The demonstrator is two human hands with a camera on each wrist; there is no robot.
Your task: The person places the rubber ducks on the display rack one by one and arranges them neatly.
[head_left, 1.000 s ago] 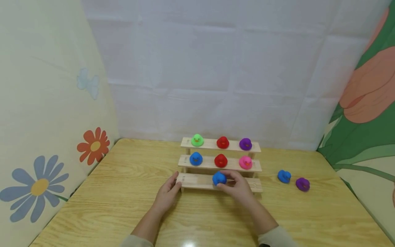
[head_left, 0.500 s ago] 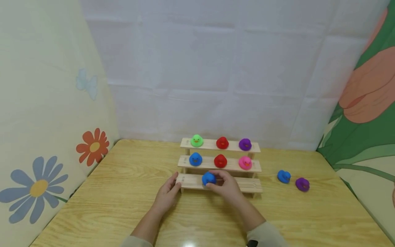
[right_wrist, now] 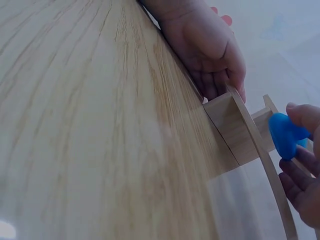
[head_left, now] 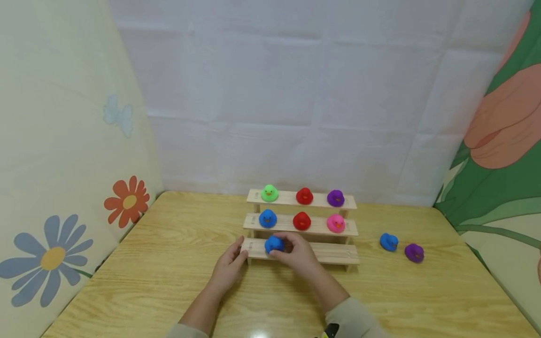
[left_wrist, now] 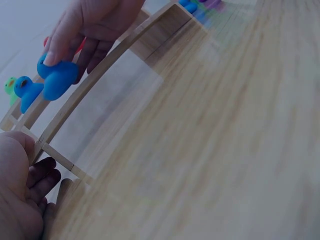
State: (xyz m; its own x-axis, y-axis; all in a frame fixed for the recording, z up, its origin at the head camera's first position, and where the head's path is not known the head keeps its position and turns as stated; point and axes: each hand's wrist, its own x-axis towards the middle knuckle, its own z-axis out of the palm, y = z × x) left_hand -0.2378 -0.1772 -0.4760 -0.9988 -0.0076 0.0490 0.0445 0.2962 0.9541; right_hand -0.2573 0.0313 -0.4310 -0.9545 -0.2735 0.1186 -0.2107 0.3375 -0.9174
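Observation:
In the head view my right hand (head_left: 297,256) pinches a blue rubber duck (head_left: 274,244) between thumb and fingers, over the left part of the lowest step of a three-tier wooden shelf (head_left: 334,253). In the left wrist view that duck (left_wrist: 60,80) is at the front board; whether it touches the wood I cannot tell. My left hand (head_left: 228,266) grips the left end of the lowest step, thumb above and fingers below. Behind, the middle step bears a blue duck (head_left: 268,218), a red duck (head_left: 302,221) and a pink duck (head_left: 336,223).
On the top step sit a green duck (head_left: 269,193), a red duck (head_left: 305,196) and a purple duck (head_left: 336,198). Right of the shelf, another blue duck (head_left: 389,242) and a purple duck (head_left: 414,253) lie on the wooden table (head_left: 169,263). A white cloth (head_left: 253,94) hangs behind.
My right hand has moved left along the lowest step with the blue duck, from its middle to near its left end. The left hand has stayed on the shelf's end.

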